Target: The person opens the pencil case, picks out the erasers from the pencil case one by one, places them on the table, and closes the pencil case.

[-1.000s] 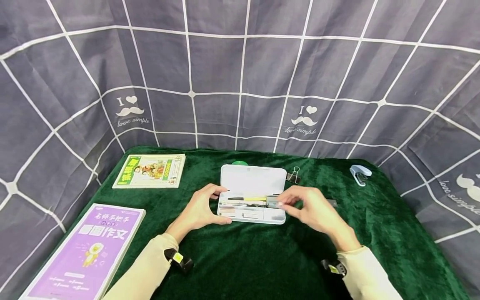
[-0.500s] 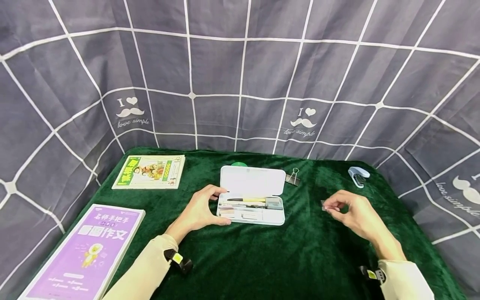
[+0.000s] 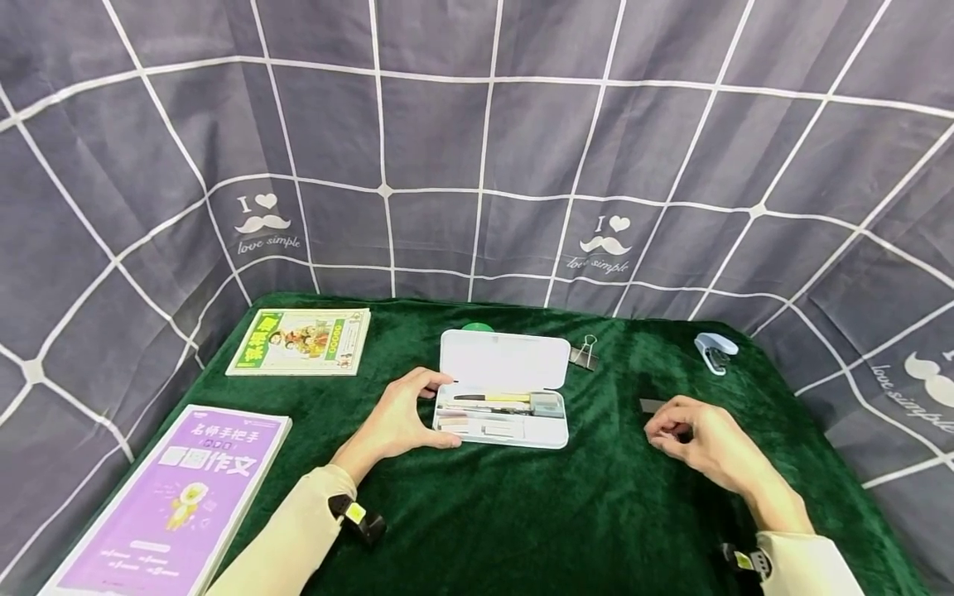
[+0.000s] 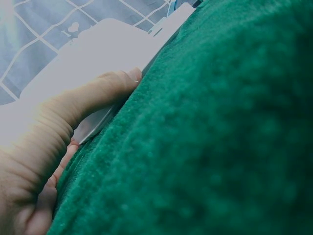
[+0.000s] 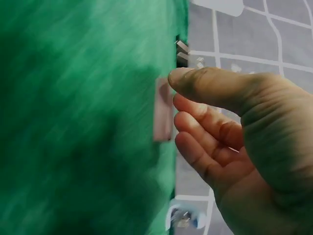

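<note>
Having left the open pencil case (image 3: 501,403), the right hand (image 3: 696,439) released a small grey strip (image 3: 652,406) onto the bench (image 3: 522,521) right of the case, fingers loosely curled, holding nothing. The left hand (image 3: 398,418) stayed gripping the case's left end.

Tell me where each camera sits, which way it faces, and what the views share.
Head: worn on the head, looks forward and down at the green table; shows both forearms, the left hand holding the open pencil case, and the right hand by a small grey strip.
Left wrist: low over the cloth, looks along the thumb to the case.
Right wrist: looks past curled fingers at the strip, blurred.
Shared: head and left wrist show the case; head and right wrist the strip.
</note>
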Available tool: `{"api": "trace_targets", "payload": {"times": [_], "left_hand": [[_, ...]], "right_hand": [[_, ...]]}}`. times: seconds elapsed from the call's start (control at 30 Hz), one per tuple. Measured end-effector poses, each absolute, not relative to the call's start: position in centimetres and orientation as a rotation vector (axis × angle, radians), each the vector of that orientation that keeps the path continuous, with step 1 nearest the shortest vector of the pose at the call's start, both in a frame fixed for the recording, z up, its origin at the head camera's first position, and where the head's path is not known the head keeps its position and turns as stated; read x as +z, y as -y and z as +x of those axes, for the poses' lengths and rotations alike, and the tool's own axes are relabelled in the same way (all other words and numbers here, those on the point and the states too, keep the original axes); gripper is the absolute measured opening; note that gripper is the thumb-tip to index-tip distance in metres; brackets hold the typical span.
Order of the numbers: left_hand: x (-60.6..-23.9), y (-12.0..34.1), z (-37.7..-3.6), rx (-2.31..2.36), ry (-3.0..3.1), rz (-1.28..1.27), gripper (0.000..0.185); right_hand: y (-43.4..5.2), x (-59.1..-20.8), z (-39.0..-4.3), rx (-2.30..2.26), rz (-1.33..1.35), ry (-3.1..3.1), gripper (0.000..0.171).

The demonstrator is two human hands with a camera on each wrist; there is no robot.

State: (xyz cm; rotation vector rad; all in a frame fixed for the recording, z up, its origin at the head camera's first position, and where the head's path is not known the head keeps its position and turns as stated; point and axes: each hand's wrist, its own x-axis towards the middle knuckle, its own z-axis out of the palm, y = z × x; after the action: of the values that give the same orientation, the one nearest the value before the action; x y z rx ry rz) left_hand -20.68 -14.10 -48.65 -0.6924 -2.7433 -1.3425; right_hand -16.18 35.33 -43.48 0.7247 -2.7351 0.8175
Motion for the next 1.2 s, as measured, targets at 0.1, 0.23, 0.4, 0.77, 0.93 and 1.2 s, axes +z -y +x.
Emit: {"api": "trace_targets", "payload": {"times": [0.1,0.23,0.4,0.77,0.93,1.2], "left_hand": [[-48.7,14.1,-20.7,-1.347,2.744,-0.69,0.091],[-48.9,14.1,-20.6,-1.351,2.739,-0.689,0.09],[-48.9,14.0,-20.6,-1.361,2.737,-0.689,0.09],[-48.6,13.8,-20.7,-1.363,2.739,-0.704,0.089],[-48.6,13.9,-20.7,-1.364,2.742,-0.695,0.089],[-48.7,14.1,-20.7,-1.376,2.732,-0.689,0.088]], "right_hand": [[-34.1,-42.4,-16.7,0.809,0.717,2.721,0.03],[-32.0,-40.9,-17.8,0.839,0.684,2.705,0.032],[-28.9,-40.0,-19.0,0.897,0.712,2.666,0.034],[-23.8,-41.5,-20.5,1.114,0.863,2.651,0.031],[-22.9,-42.6,-20.5,1.111,0.923,2.717,0.024],[-21.9,-43.5,-20.7,0.994,1.044,2.723,0.024]]}}
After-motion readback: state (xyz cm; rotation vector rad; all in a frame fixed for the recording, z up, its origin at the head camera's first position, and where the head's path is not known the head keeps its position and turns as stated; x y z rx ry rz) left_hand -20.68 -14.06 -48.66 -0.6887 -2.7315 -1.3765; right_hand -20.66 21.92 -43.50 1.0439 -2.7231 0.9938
